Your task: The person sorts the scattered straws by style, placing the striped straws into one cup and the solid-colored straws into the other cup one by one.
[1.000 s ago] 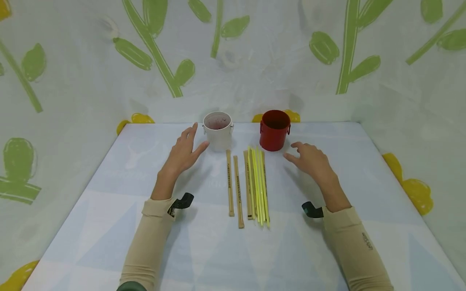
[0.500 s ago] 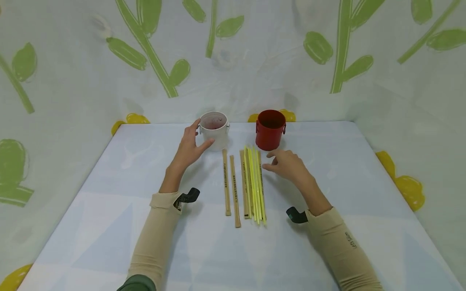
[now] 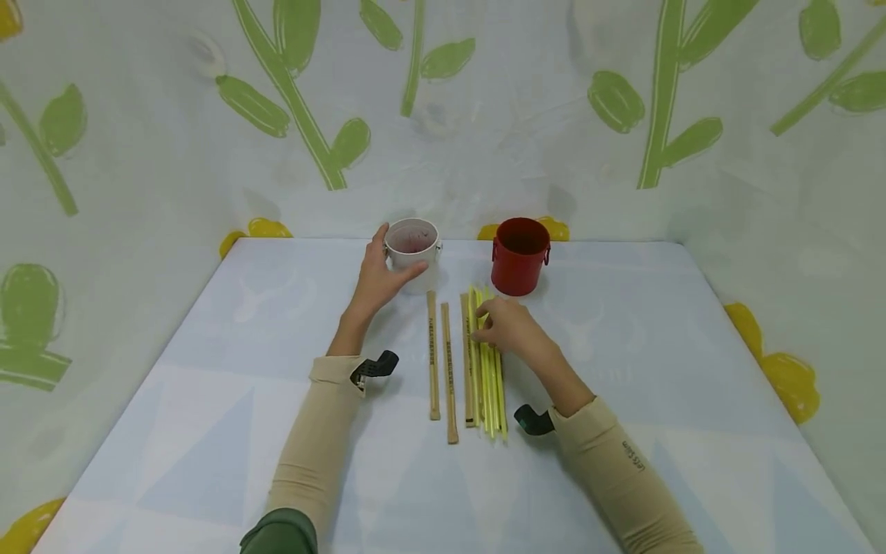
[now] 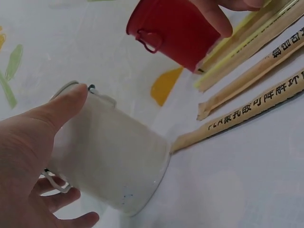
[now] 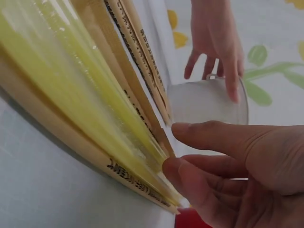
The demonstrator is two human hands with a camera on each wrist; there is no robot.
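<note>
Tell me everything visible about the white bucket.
The white bucket, apparently painted metal, is round, wider at the rim than at the base, with a small loop on each side. Blue specks mark its wall near the base; reddish marks show inside. It stands upright near the far edge of the table, left of the red bucket. The left hand is around it, thumb at the rim.

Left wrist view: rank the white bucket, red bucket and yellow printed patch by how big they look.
1. White bucket, largest, though nearest the camera
2. Red bucket, partly out of frame
3. Yellow printed patch, smallest
</note>
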